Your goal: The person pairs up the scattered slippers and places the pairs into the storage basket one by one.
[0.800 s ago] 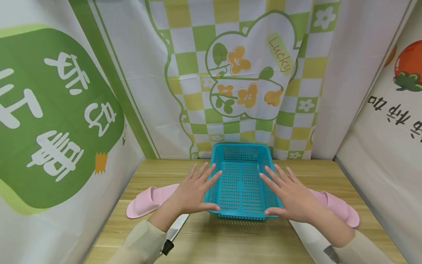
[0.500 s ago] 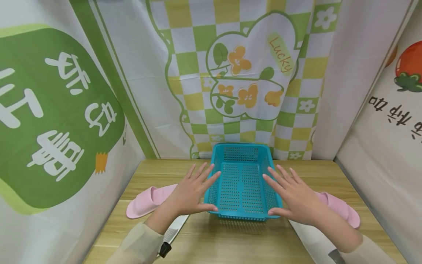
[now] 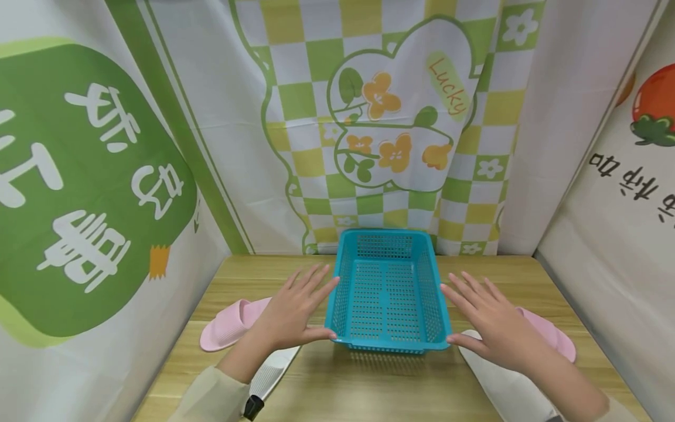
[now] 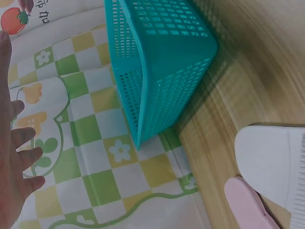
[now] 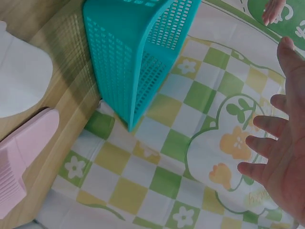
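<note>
Left hand [image 3: 295, 309] and right hand [image 3: 493, 321] have parted; both spread at nine and three o'clock of one basket [image 3: 385, 345]. Two pink slippers [image 3: 228, 326]; two white slippers [image 3: 503, 381] flank it

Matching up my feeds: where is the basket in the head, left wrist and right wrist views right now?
Head: basket just below the picture's centre, its open top toward the camera.
Left wrist: basket at top middle, cut off by the upper edge.
Right wrist: basket at the top, slightly left of centre, also cut off above.
Shared landmark: the checked cloth, visible in all three.
</note>
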Action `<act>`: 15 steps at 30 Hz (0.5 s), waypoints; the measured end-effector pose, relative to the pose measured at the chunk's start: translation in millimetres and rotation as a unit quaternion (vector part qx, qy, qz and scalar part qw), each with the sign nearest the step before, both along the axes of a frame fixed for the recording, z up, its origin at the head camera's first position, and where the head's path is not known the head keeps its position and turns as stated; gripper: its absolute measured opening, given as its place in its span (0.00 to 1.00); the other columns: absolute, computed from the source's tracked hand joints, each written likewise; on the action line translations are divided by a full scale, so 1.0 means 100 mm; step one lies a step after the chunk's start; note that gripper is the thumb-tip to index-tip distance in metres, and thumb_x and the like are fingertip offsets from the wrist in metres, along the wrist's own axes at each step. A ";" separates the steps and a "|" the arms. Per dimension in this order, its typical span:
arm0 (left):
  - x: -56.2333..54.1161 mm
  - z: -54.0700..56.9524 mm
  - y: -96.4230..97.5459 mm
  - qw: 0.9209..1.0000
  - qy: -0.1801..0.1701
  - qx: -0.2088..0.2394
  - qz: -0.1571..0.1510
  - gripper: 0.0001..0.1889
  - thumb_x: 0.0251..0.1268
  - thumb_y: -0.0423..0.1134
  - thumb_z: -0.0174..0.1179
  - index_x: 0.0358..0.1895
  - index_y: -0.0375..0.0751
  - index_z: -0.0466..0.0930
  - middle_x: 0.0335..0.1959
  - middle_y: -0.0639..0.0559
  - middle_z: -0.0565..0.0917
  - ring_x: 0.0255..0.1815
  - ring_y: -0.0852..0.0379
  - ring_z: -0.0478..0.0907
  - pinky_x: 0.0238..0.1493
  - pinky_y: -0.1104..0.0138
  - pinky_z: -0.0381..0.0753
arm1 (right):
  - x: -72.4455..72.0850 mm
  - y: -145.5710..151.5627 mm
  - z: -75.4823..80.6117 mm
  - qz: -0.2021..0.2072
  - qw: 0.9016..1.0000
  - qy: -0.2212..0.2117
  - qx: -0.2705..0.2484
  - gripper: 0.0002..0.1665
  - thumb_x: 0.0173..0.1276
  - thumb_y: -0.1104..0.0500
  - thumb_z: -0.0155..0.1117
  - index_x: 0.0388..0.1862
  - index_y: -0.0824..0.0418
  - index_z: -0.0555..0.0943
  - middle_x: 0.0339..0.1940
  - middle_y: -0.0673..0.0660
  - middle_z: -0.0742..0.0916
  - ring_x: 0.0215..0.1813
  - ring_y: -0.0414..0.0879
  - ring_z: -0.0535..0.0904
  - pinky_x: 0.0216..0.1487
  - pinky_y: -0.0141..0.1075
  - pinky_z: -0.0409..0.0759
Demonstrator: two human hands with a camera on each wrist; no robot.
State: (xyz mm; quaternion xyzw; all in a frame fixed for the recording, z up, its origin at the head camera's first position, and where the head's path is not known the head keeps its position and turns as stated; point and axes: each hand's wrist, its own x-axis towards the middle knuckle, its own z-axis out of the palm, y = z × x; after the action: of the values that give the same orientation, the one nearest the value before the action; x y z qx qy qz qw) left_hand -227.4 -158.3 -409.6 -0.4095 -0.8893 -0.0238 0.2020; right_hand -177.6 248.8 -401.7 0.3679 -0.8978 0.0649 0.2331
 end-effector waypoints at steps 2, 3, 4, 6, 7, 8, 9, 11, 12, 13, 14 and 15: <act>0.01 -0.02 -0.04 1.000 0.006 0.002 0.002 0.51 0.53 0.72 0.57 0.76 0.44 0.57 0.75 0.40 0.56 0.75 0.41 0.53 0.69 0.43 0.55 | 0.02 0.05 -0.01 -0.006 1.000 0.007 -0.002 0.49 0.65 0.33 0.57 0.76 0.60 0.60 0.76 0.60 0.63 0.76 0.57 0.53 0.75 0.49 0.44; 0.01 -0.03 -0.05 1.000 0.008 0.004 0.003 0.51 0.53 0.72 0.57 0.76 0.44 0.57 0.75 0.40 0.56 0.75 0.41 0.53 0.69 0.43 0.55 | 0.03 0.07 -0.02 -0.010 1.000 0.008 -0.002 0.49 0.65 0.34 0.58 0.76 0.60 0.61 0.75 0.60 0.64 0.76 0.56 0.53 0.75 0.47 0.43; 0.02 -0.04 -0.07 1.000 0.010 0.008 0.003 0.51 0.53 0.71 0.58 0.75 0.44 0.57 0.75 0.40 0.57 0.74 0.41 0.54 0.68 0.42 0.56 | 0.04 0.09 -0.02 -0.013 1.000 0.010 -0.003 0.48 0.65 0.35 0.59 0.75 0.61 0.62 0.75 0.60 0.64 0.76 0.57 0.54 0.75 0.46 0.43; 0.03 -0.05 -0.11 1.000 0.017 0.014 0.005 0.50 0.53 0.72 0.56 0.75 0.43 0.59 0.75 0.40 0.58 0.73 0.40 0.56 0.67 0.41 0.58 | 0.06 0.13 -0.03 -0.022 1.000 0.009 -0.005 0.48 0.64 0.37 0.62 0.74 0.62 0.62 0.75 0.60 0.64 0.76 0.56 0.53 0.75 0.44 0.42; 0.03 -0.06 -0.13 1.000 0.020 0.018 0.004 0.50 0.54 0.73 0.55 0.74 0.43 0.60 0.74 0.40 0.59 0.72 0.40 0.58 0.66 0.41 0.60 | 0.07 0.15 -0.03 -0.028 1.000 0.008 -0.005 0.48 0.64 0.38 0.63 0.74 0.62 0.62 0.75 0.60 0.64 0.76 0.55 0.53 0.75 0.44 0.42; 0.04 -0.07 -0.16 0.999 0.023 0.022 0.005 0.50 0.55 0.73 0.54 0.74 0.42 0.61 0.74 0.39 0.60 0.72 0.40 0.59 0.65 0.40 0.61 | 0.09 0.17 -0.04 -0.034 0.999 0.006 -0.005 0.48 0.63 0.38 0.64 0.74 0.61 0.63 0.75 0.60 0.65 0.77 0.54 0.52 0.75 0.44 0.41; 0.05 -0.07 -0.18 0.999 0.025 0.025 0.006 0.49 0.55 0.74 0.52 0.73 0.42 0.62 0.73 0.39 0.61 0.71 0.40 0.60 0.64 0.40 0.62 | 0.10 0.19 -0.04 -0.041 0.999 0.003 -0.006 0.48 0.63 0.39 0.65 0.74 0.61 0.62 0.75 0.60 0.65 0.77 0.54 0.52 0.75 0.43 0.41; 0.06 -0.09 -0.23 0.999 0.028 0.029 0.009 0.49 0.56 0.74 0.52 0.72 0.40 0.64 0.72 0.39 0.63 0.70 0.39 0.63 0.62 0.39 0.64 | 0.12 0.23 -0.06 -0.053 0.999 -0.003 -0.008 0.48 0.62 0.39 0.66 0.74 0.61 0.63 0.74 0.59 0.66 0.77 0.53 0.53 0.75 0.44 0.42; 0.06 -0.10 -0.25 0.999 0.029 0.031 0.011 0.49 0.55 0.73 0.53 0.72 0.40 0.64 0.72 0.39 0.63 0.69 0.39 0.64 0.62 0.39 0.65 | 0.13 0.25 -0.07 -0.060 0.998 -0.006 -0.009 0.48 0.61 0.39 0.66 0.74 0.61 0.63 0.74 0.60 0.66 0.76 0.54 0.54 0.75 0.43 0.41; 0.07 -0.12 -0.27 0.999 0.030 0.032 0.013 0.48 0.54 0.72 0.55 0.71 0.40 0.64 0.72 0.39 0.64 0.68 0.39 0.65 0.62 0.40 0.65 | 0.15 0.27 -0.08 -0.067 0.998 -0.010 -0.009 0.48 0.61 0.40 0.66 0.74 0.61 0.63 0.74 0.60 0.66 0.76 0.55 0.55 0.75 0.44 0.42; 0.07 -0.13 -0.29 0.999 0.031 0.031 0.017 0.48 0.53 0.71 0.57 0.72 0.40 0.64 0.71 0.39 0.64 0.68 0.39 0.65 0.62 0.40 0.65 | 0.16 0.30 -0.09 -0.074 0.997 -0.013 -0.010 0.48 0.62 0.40 0.66 0.74 0.61 0.63 0.73 0.60 0.67 0.75 0.57 0.57 0.75 0.44 0.42; 0.08 -0.14 -0.32 0.999 0.030 0.031 0.018 0.49 0.52 0.70 0.58 0.72 0.40 0.64 0.71 0.39 0.64 0.68 0.39 0.65 0.62 0.40 0.65 | 0.17 0.32 -0.10 -0.081 0.997 -0.018 -0.009 0.48 0.62 0.40 0.66 0.74 0.61 0.63 0.73 0.61 0.67 0.74 0.58 0.58 0.75 0.45 0.44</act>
State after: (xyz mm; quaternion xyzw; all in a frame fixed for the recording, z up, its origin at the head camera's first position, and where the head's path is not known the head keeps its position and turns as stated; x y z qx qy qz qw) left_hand -219.9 -189.9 -423.7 -0.3871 -0.8891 -0.0354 0.2418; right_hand -160.4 281.1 -411.4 0.2905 -0.9281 0.0610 0.2247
